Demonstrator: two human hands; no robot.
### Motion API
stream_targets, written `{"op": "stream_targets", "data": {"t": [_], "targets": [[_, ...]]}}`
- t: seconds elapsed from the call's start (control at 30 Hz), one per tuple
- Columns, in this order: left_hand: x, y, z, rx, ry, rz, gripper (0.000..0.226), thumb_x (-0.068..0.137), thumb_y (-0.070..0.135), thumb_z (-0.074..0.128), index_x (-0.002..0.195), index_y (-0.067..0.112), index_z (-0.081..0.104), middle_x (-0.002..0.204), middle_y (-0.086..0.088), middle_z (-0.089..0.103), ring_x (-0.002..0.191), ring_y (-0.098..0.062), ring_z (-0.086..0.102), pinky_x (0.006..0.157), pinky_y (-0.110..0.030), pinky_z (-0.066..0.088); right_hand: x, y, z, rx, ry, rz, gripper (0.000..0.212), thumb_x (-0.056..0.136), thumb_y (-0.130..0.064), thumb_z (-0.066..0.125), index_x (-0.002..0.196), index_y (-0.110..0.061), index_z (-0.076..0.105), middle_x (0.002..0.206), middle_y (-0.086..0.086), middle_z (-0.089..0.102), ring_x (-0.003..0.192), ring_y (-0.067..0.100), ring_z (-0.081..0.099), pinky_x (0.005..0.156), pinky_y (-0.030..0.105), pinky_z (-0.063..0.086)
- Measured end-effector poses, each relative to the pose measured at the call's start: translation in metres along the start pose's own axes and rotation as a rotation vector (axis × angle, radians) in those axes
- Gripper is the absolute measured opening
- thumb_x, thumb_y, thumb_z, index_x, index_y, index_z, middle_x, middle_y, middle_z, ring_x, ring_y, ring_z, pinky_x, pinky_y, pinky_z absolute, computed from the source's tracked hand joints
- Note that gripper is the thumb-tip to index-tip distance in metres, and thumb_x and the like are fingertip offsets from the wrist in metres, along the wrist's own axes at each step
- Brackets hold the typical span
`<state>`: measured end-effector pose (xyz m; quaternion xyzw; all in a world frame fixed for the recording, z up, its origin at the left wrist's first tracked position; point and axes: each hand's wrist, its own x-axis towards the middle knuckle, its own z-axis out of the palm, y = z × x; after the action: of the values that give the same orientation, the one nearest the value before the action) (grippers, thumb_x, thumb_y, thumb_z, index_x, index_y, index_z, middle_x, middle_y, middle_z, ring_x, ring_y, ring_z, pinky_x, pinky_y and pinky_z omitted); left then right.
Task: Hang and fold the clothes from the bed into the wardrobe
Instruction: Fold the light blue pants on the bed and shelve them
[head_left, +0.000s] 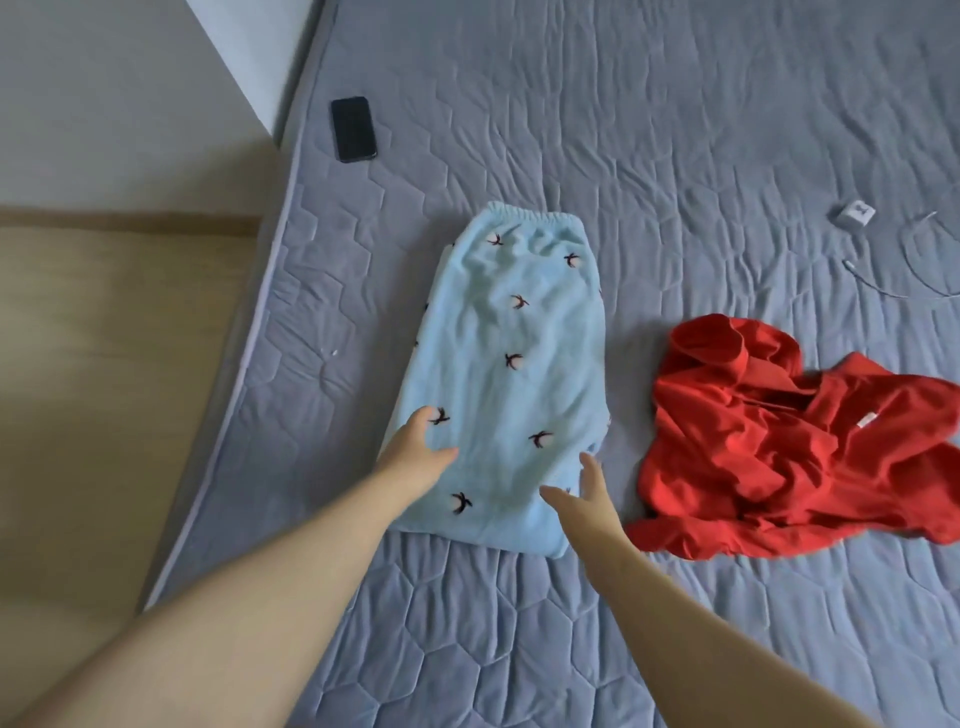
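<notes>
Light blue fleece trousers (519, 364) with small dark motifs lie folded lengthwise on the grey quilted bed (675, 130), waistband at the far end. My left hand (415, 449) rests flat on their near left part, fingers straight. Over the near right edge is my right hand (584, 499), fingers spread and relaxed, touching or just above the fabric. A crumpled red garment (789, 441) lies to the right of the trousers, apart from them.
A black phone (354, 129) lies near the bed's far left edge. A small white charger (854, 213) and a thin white cable (904, 270) sit at the far right. Wooden floor (104, 389) runs along the bed's left side.
</notes>
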<state>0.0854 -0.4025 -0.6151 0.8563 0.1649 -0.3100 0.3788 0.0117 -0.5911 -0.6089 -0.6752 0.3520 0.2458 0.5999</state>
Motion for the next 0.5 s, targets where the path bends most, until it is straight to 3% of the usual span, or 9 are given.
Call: {"op": "stream_targets", "data": {"t": [0.07,0.13,0.3,0.4,0.5], "targets": [[0.008,-0.022,0.008,0.062,0.039,-0.014,0.065,0.086,0.025,0.062,0.143,0.020,0.032,0.147,-0.004,0.034,0.130,-0.022,0.039,0.091,-0.024,0.032,0.008,0.022,0.007,0.021,0.042,0.052,0.055,0.085,-0.010,0.060,0.133,-0.024,0.036,0.125,-0.003,0.051,0.120,0.023,0.049,0.097,0.035,0.041],[0.016,-0.041,0.015,0.152,0.090,-0.062,0.070,0.080,0.030,0.067,0.141,0.021,0.035,0.145,-0.004,0.035,0.131,-0.024,0.037,0.101,-0.030,0.033,0.017,0.041,0.014,0.041,0.100,0.112,0.049,0.083,-0.012,0.064,0.125,-0.022,0.039,0.120,0.002,0.052,0.108,0.022,0.052,0.091,0.036,0.042],[0.047,-0.082,0.025,0.101,0.274,-0.259,0.092,0.060,0.040,0.080,0.138,0.023,0.033,0.136,-0.005,0.042,0.124,-0.030,0.044,0.100,-0.049,0.040,0.052,0.078,0.030,0.108,0.189,0.196,0.066,0.083,-0.020,0.067,0.138,-0.016,0.031,0.124,0.005,0.048,0.107,0.020,0.047,0.090,0.032,0.039],[0.064,-0.100,0.030,-0.007,0.234,-0.315,0.094,0.056,0.041,0.085,0.133,0.016,0.037,0.134,-0.009,0.044,0.121,-0.032,0.046,0.100,-0.046,0.041,0.073,0.089,0.034,0.203,0.191,0.248,0.070,0.081,-0.029,0.070,0.138,-0.019,0.031,0.133,0.007,0.047,0.118,0.026,0.049,0.101,0.043,0.042],[0.069,-0.112,0.033,-0.134,0.141,-0.330,0.078,0.057,0.042,0.085,0.117,0.016,0.045,0.119,-0.003,0.053,0.107,-0.025,0.055,0.088,-0.036,0.047,0.085,0.097,0.036,0.191,0.219,0.300,0.075,0.077,-0.041,0.072,0.138,-0.022,0.034,0.130,0.004,0.049,0.116,0.029,0.051,0.093,0.048,0.048]]}}
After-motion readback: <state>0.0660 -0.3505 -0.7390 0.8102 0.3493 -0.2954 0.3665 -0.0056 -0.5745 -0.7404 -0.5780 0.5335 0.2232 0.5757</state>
